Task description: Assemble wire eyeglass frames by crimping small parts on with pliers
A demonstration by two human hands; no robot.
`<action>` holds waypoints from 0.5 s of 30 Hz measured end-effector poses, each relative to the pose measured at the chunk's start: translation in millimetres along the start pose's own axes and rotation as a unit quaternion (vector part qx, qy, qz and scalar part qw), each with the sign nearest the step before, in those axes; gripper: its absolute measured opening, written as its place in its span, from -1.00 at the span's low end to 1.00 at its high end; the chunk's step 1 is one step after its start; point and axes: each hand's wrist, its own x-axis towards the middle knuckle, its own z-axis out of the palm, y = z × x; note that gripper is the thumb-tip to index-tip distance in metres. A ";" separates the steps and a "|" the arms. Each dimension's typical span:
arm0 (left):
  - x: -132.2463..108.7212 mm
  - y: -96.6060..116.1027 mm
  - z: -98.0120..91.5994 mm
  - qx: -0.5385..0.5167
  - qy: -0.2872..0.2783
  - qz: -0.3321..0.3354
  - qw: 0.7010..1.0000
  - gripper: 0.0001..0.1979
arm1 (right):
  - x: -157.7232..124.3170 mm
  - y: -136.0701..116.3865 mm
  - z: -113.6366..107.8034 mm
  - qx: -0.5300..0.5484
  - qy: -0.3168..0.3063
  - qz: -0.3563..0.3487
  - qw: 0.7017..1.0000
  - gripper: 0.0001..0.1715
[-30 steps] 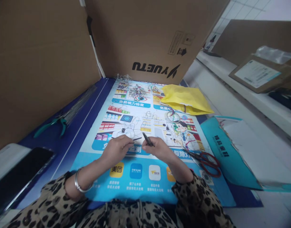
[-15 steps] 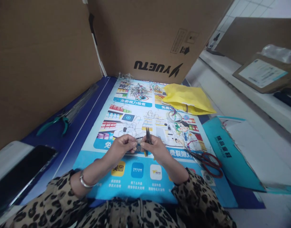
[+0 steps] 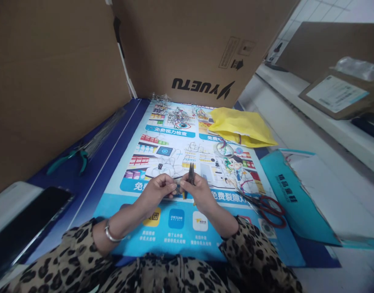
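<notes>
My left hand [image 3: 158, 189] is closed in a pinch on a thin wire piece held over a printed poster [image 3: 181, 228]. My right hand [image 3: 196, 191] is closed around small dark pliers [image 3: 191, 175] with yellow handles, jaws pointing up and away from me. The two hands meet at their fingertips above the poster's middle. Thin wire shapes [image 3: 171, 165] lie on the poster just beyond the hands. A silver bangle [image 3: 109, 235] is on my left wrist.
Red-handled scissors [image 3: 266, 205] lie to the right. A yellow bag [image 3: 242, 127] and teal bag [image 3: 292, 195] sit farther right. Teal pliers [image 3: 72, 156] and a wire bundle lie left. A phone [image 3: 25, 226] sits near left. Cardboard walls [image 3: 190, 44] stand behind.
My right hand swung the pliers from lying slanted to pointing upright and moved in to meet my left hand; both hands shifted slightly away from me.
</notes>
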 end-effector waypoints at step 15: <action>-0.6 -1.7 4.7 -0.005 0.006 -0.011 1.000 -0.78 | -0.3 -1.6 2.6 -0.014 0.011 0.000 1.000 -0.76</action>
